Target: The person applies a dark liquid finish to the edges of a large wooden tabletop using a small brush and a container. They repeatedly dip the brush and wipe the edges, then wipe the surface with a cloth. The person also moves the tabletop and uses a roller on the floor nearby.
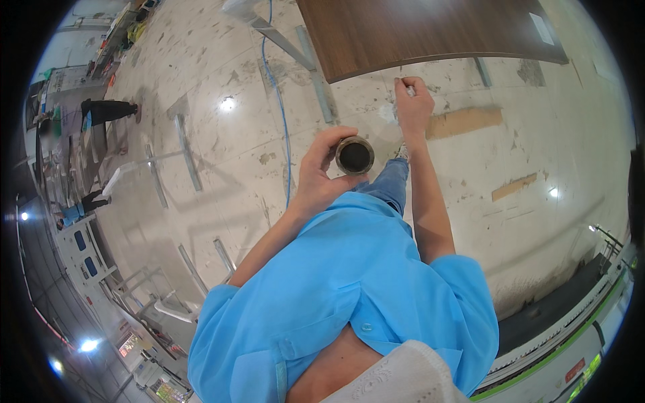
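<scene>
My left hand [321, 172] is raised in front of my chest and grips a short dark metal cylinder [355, 156], whose open end faces the camera. Further out, my right hand [413, 102] is closed, pinching a small pale object [407, 87] between thumb and fingers; what it is I cannot tell. That hand hovers just below the near edge of a brown wooden tabletop [430, 33]. Below both arms I see my blue shirt [349, 282] and jeans [390, 185].
A blue cable [279, 101] runs across the stained pale floor [222, 154]. Grey metal frame pieces [185, 151] lie at the left. Another person [104, 111] stands far left. A machine line with a green edge [571, 336] runs along the lower right.
</scene>
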`<state>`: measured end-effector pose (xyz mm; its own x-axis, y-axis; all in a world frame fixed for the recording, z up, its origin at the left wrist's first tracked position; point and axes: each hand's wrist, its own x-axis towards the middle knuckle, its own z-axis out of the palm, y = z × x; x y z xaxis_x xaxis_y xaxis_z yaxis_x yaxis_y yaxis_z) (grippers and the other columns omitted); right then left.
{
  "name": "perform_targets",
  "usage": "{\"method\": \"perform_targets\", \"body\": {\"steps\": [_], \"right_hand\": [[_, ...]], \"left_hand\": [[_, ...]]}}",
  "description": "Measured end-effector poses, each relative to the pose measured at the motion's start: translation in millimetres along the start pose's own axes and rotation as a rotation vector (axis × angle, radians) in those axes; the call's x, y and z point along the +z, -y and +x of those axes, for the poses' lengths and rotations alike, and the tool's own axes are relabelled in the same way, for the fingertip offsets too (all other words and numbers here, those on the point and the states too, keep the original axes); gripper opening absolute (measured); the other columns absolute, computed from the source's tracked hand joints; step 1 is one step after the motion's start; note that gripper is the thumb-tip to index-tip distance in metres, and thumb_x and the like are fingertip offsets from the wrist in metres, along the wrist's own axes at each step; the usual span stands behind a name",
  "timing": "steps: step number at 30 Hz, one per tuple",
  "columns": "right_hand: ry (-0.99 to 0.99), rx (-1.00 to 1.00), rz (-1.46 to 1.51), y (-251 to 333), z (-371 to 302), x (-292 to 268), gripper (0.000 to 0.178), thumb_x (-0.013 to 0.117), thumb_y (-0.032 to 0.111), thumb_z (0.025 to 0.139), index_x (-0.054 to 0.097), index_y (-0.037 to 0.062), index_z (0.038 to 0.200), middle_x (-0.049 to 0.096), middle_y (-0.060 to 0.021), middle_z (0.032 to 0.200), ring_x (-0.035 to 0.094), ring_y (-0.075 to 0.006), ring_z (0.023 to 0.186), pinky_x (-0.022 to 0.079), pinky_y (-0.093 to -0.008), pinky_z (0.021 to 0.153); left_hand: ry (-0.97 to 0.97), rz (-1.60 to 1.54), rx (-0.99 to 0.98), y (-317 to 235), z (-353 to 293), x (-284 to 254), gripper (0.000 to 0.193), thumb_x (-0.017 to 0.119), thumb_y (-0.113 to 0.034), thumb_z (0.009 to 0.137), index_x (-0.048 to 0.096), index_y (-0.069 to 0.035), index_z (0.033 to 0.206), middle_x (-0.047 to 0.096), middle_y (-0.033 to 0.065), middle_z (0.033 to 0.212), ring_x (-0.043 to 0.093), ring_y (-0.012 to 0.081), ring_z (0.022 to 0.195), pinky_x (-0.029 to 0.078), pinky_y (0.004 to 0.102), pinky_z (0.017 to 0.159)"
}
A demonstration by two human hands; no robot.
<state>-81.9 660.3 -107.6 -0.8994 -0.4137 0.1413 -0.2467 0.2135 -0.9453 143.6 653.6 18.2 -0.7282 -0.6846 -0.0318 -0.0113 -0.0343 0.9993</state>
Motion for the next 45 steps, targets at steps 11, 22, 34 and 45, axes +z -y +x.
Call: {"method": "perform_targets", "body": {"steps": [11,22,34,45], "right_hand": [[0.001,0.005,-0.008,-1.9,28.4,-16.0,0.014,0.078,0.014,0.091,0.073,0.002,0.094,0.074,-0.0143,0.091,0.07,-0.0289,0.081,0.054,-0.0365,0.077],[0.109,-0.028,0.017,-7.4,16.1,-17.1,0.014,0.076,0.014,0.093,0.074,0.0025,0.1,0.075,-0.0141,0.088,0.071,-0.0268,0.079,0.054,-0.0356,0.077],[0.01,0.069,0.042,-13.1,28.0,-29.7,0.016,0.076,0.016,0.097,0.074,0.001,0.102,0.075,-0.008,0.089,0.066,-0.0141,0.083,0.052,-0.0289,0.08],[-0.135,0.007,0.098,-19.6,43.0,-34.0,0.016,0.077,0.014,0.095,0.075,0.0008,0.104,0.074,-0.0087,0.088,0.065,-0.0141,0.082,0.052,-0.0275,0.079]], "left_hand": [[0.036,0.002,-0.028,-0.5,1.5,-1.2,0.081,0.088,0.013,0.072,0.058,-0.005,0.145,0.059,0.006,0.141,0.06,0.017,0.13,0.048,0.0337,0.112],[0.079,-0.001,0.02,-2.2,9.1,8.9,0.081,0.088,0.013,0.071,0.058,-0.005,0.145,0.058,0.0064,0.143,0.06,0.0178,0.131,0.047,0.034,0.113],[0.076,0.022,0.0,-2.9,8.3,12.7,0.083,0.088,0.013,0.071,0.056,-0.005,0.146,0.058,0.0059,0.143,0.06,0.0177,0.131,0.047,0.0341,0.114],[0.079,0.019,0.003,-3.3,12.3,14.0,0.083,0.088,0.014,0.07,0.057,-0.005,0.145,0.058,0.0056,0.143,0.059,0.0173,0.131,0.048,0.0337,0.113]]}}
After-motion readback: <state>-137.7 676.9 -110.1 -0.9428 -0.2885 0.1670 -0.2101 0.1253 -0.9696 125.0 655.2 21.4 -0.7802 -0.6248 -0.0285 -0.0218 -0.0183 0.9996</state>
